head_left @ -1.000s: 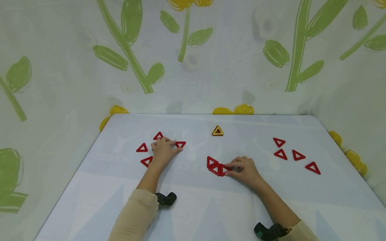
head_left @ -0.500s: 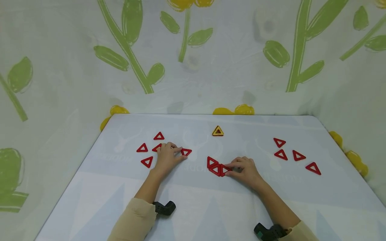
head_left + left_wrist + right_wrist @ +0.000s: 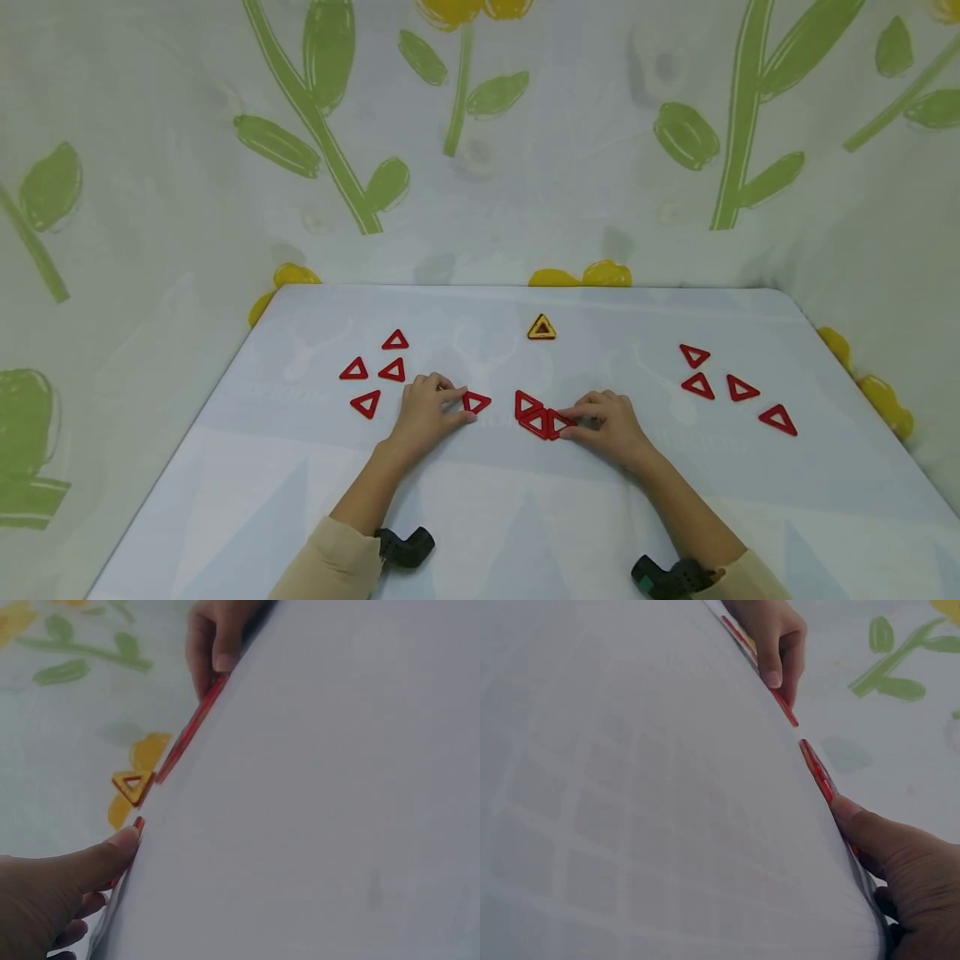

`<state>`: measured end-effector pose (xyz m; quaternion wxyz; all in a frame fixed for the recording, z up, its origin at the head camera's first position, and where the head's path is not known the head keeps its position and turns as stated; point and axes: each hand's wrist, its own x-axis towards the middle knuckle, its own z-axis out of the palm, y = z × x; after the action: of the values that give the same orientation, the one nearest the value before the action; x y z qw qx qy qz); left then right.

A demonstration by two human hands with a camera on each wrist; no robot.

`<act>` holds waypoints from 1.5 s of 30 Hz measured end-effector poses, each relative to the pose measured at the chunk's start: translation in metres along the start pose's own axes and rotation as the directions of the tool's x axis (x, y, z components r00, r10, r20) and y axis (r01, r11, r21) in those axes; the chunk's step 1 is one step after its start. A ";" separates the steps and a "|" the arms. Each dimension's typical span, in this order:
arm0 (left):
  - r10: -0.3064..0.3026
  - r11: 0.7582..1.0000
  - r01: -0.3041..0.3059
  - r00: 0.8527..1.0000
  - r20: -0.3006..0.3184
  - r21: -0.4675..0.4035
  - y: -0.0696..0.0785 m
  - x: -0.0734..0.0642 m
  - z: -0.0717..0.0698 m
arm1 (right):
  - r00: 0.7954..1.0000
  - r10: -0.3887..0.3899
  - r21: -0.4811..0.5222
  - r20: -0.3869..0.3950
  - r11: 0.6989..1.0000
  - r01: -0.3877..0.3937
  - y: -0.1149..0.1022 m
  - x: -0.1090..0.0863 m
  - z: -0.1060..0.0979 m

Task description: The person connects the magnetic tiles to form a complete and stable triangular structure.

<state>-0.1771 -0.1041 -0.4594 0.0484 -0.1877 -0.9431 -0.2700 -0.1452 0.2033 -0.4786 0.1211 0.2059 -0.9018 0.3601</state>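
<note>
In the head view, the left hand [image 3: 431, 412] pinches a red triangle [image 3: 483, 402] between thumb and fingers, low over the counter [image 3: 465, 475]. One corner points right, toward the joined trio of red triangles [image 3: 547, 423] just beside it; the sides look about even, so I can't pick out a long axis. The right hand [image 3: 607, 425] pinches the trio's rightmost piece, whose tip points right, between finger and thumb; the middle piece points left, the upper-left one right. A yellow triangle [image 3: 542, 335] points away from the person, near the far edge. Four loose red triangles lie at each side.

In the left wrist view, the left hand's piece shows nearly edge-on under the thumb, its line slanting up to the right.

In the right wrist view, both held reds appear as thin strips slanting down to the right, with a small gap between them.
</note>
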 end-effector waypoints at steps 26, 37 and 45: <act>0.154 0.986 -0.153 0.988 0.001 -0.070 0.028 -0.034 0.013 | 0.998 0.058 0.004 0.032 0.998 -0.058 -0.003 0.000 -0.001; 0.250 0.968 -0.252 0.965 -0.077 -0.009 0.038 -0.040 0.021 | 0.997 0.070 0.013 0.031 0.997 -0.071 -0.003 0.000 -0.001; 0.307 0.951 -0.308 0.940 -0.148 0.016 0.044 -0.038 0.031 | 0.998 0.056 0.003 0.019 0.998 -0.056 -0.004 0.000 -0.001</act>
<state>-0.1244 -0.0654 -0.4718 0.1597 -0.3122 -0.8950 -0.2758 -0.1432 0.2012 -0.4749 0.1023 0.1840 -0.9077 0.3629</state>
